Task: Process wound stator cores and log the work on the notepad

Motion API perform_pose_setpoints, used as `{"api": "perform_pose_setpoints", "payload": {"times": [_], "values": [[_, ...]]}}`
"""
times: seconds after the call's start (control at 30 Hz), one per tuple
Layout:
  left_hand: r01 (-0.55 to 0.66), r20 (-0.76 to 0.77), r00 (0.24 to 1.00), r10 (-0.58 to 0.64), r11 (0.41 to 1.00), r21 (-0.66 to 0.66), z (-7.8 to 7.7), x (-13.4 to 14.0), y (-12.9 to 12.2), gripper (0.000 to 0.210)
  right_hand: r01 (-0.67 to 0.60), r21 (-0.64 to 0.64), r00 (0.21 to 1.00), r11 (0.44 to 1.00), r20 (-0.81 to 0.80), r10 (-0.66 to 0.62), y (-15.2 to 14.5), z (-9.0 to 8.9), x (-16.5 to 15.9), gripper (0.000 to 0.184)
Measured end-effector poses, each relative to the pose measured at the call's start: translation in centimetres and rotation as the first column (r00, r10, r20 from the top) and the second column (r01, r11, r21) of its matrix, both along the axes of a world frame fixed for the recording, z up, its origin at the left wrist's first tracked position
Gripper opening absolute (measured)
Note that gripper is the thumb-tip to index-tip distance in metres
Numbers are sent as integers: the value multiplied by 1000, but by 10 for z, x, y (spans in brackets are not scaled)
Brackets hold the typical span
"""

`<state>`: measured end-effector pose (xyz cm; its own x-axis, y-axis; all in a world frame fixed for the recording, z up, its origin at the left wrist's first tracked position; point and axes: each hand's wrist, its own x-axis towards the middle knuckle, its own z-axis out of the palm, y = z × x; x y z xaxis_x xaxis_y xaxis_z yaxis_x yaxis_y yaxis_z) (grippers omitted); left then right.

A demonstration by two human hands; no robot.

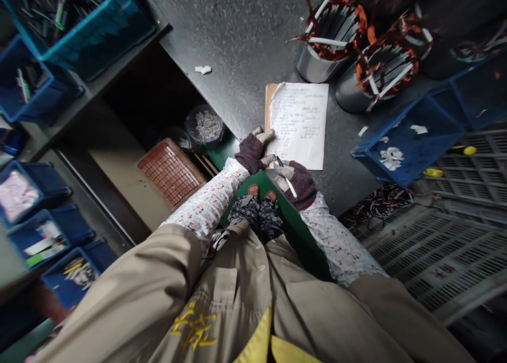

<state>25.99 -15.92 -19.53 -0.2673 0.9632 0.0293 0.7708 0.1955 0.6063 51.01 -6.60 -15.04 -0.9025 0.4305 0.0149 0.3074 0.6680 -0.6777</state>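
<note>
A notebook (299,125) with a handwritten page lies on the dark table, a brown cover or backing showing along its left side. My left hand (253,149), in a dark glove with pale fingers, rests at the notebook's lower left edge with its fingers and thumb apart. In my right hand (299,183), gloved the same way, is a pen (291,186), pinched between the fingers just below the page's bottom edge. The pen slants up and to the left; whether its tip touches paper I cannot tell.
Metal motor stators (332,40) with copper windings and white sleeves stand at the upper right. A blue bin (415,136) with white scraps sits at the right, near grey plastic crates (447,252). Blue bins (99,40) line the left shelf; a brown woven stool seat (172,170) is below the table.
</note>
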Motion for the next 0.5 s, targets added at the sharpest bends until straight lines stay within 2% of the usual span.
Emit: {"api": "perform_pose_setpoints", "payload": {"times": [0.23, 0.37, 0.5], "values": [[0, 16, 1000, 0, 1000, 0, -1, -1, -1, 98, -14, 6, 999, 1000, -47, 15, 1, 1, 0, 41], [42, -4, 999, -42, 999, -10, 7, -2, 1, 76, 29, -1, 990, 1000, -141, -29, -2, -1, -2, 38], [209, -36, 977, -211, 977, -51, 20, -5, 6, 52, 74, -16, 968, 997, -237, -75, 2, -9, 0, 40]]}}
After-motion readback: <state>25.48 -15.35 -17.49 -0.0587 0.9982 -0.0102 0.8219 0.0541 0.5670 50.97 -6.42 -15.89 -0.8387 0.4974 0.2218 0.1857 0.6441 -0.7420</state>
